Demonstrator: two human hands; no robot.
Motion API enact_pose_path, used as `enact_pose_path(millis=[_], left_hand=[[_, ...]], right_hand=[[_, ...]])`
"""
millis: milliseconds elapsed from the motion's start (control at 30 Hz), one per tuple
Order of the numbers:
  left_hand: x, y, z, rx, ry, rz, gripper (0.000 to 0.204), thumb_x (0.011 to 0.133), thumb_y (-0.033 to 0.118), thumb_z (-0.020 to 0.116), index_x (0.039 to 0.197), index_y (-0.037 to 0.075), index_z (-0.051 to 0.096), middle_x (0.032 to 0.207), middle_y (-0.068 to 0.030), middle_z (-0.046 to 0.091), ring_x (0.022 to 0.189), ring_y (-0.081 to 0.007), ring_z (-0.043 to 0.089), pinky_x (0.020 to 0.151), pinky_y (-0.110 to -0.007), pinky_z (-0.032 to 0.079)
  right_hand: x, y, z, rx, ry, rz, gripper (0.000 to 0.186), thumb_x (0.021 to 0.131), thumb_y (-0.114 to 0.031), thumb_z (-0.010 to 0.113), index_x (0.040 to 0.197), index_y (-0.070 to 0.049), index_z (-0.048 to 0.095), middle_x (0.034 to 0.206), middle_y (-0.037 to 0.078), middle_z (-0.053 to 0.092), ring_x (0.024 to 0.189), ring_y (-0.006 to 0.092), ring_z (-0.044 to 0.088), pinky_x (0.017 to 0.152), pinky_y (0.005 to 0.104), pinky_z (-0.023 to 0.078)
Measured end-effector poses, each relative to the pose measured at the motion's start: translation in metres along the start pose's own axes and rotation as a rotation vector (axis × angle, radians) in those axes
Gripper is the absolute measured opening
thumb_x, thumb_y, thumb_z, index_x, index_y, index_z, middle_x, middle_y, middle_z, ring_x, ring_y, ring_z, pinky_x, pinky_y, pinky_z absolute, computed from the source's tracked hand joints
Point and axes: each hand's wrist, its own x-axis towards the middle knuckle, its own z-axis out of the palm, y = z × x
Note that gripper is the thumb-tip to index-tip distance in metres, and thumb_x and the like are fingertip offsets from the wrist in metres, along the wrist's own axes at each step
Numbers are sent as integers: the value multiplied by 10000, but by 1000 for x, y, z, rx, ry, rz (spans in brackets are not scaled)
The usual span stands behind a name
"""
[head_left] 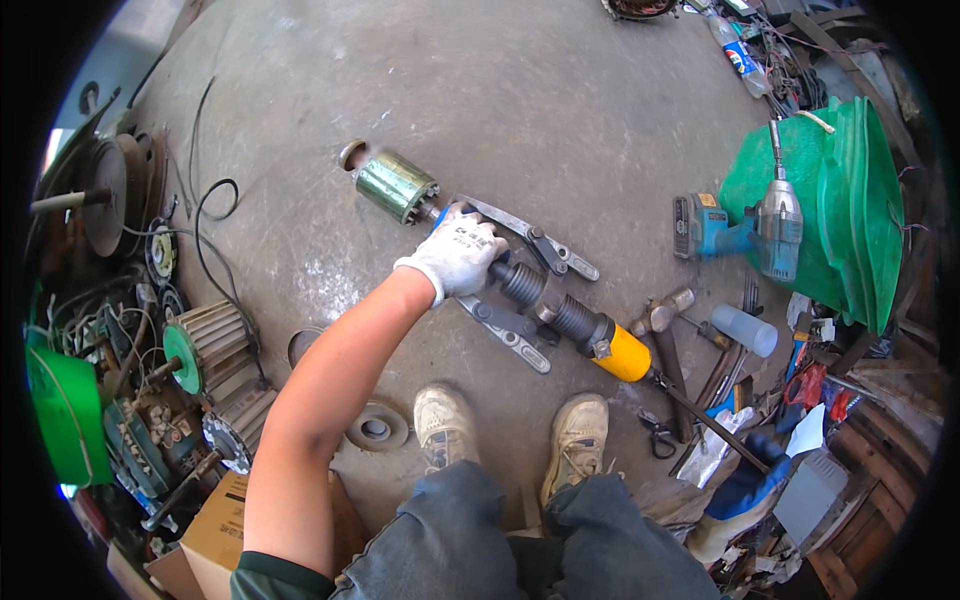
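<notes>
My gloved left hand (455, 255) grips the middle of a hydraulic puller (575, 320), which has grey steel jaws (510, 340), threaded black sections and a yellow pump body (620, 350). The jaws spread to either side of my hand. Just beyond my fingers, a shiny green-gold motor rotor (393, 185) with a shaft lies at the puller's far end. My right hand (743, 490), in a blue-and-white glove at the lower right, is closed on the long dark pump handle (710, 418) running down from the yellow body.
At right are a cordless impact wrench (775, 230), green plastic container (850, 210), hammer (660, 318), translucent cylinder (745, 330) and scattered tools. Motor parts (205, 345), cables, a green bucket (60, 415) and cardboard box (205, 535) crowd the left. A metal ring (375, 428) lies beside my shoes.
</notes>
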Motion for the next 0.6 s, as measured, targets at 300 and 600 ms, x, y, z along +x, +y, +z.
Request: enact_pose_path(millis=[300,600], left_hand=[[-12,-13,19,-8,-24,11,349,677,251,755,1005,140,713,988,-104,651,1064,-301,593,1100,-512,308],[-19,-11,9,-39,-28,12,335,681,256,746,998,151,719,972,-98,652,1065,-297,596,1086,-513,327]], right_hand=[[-1,93,-128,503,77,270,320,1054,-271,452,1010,-6,626,1022,124,665,975,251,638,973,413,488],[-37,-14,37,-158,-57,-189,428,1040,-366,471,992,37,607,983,156,671,910,237,629,896,393,493]])
